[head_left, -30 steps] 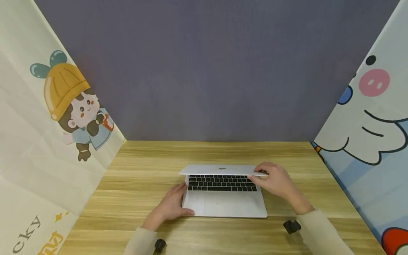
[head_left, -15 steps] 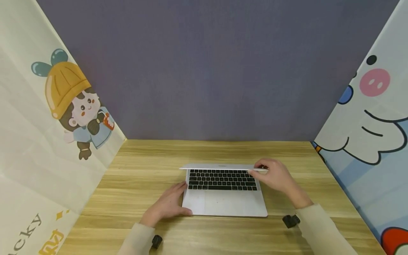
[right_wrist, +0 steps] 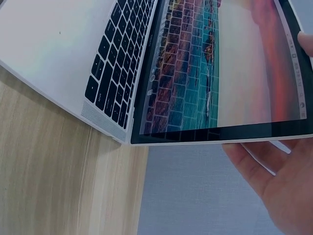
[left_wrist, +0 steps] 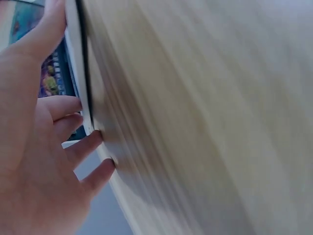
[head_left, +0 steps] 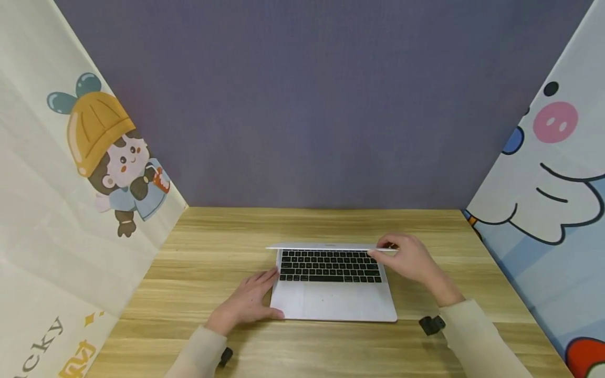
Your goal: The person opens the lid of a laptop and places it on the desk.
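A silver laptop (head_left: 331,303) lies on the wooden table, its lid (head_left: 326,246) raised above the keyboard (head_left: 331,268). My right hand (head_left: 410,261) pinches the lid near its right corner, thumb at the screen side and fingers behind. The right wrist view shows the lit screen (right_wrist: 249,73) with a colourful picture, the keys mirrored in it. At the laptop's left side, my left hand (head_left: 250,302) rests with spread fingers against the edge and the thumb at the front corner. In the left wrist view, its fingertips (left_wrist: 100,171) touch by the laptop's edge.
The wooden tabletop (head_left: 227,231) surrounds the laptop. A dark grey panel (head_left: 321,105) stands behind it. Printed cartoon sheets hang at the left (head_left: 38,210) and right (head_left: 567,262). Small black devices sit by the left cuff (head_left: 225,357) and right cuff (head_left: 432,325).
My right hand has tilted the lid further up and back, so more of the keyboard shows. My left hand has stayed at the laptop's left edge.
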The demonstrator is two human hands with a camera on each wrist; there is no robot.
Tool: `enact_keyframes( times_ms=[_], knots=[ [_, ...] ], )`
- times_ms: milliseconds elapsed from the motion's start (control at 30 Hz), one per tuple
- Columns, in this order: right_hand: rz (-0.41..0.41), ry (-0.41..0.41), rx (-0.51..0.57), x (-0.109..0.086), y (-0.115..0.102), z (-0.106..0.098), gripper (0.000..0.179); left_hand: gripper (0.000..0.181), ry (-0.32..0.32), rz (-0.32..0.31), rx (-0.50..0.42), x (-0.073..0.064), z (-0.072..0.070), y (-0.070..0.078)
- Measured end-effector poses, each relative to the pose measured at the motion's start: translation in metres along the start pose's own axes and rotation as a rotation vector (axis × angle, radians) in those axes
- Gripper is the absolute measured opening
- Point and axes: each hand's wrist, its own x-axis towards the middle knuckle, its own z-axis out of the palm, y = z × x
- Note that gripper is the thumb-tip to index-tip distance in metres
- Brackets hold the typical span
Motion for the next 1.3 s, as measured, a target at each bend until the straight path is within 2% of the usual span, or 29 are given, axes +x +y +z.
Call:
enact_keyframes(
  times_ms=[267,567,900,1067,1300],
  knots=[
    [-0.004,-0.013,0.016,0.003,0.001,0.0,0.032,0.112,-0.042,0.039,0.145,0.0,-0.004,-0.005],
    [0.006,-0.034,0.03,0.006,0.001,-0.002,0.034,0.109,-0.076,0.043,0.12,-0.002,-0.006,-0.007],
    [0.029,-0.021,0.061,0.01,0.0,-0.004,0.036,0.11,-0.083,0.039,0.147,-0.002,-0.005,-0.009],
    [0.036,0.032,0.084,0.01,-0.006,-0.007,0.04,0.11,-0.078,0.048,0.148,-0.002,-0.004,-0.009],
    [-0.053,0.191,0.045,0.011,-0.018,-0.011,0.027,0.111,-0.071,0.052,0.143,-0.002,-0.002,-0.01]
  ],
)
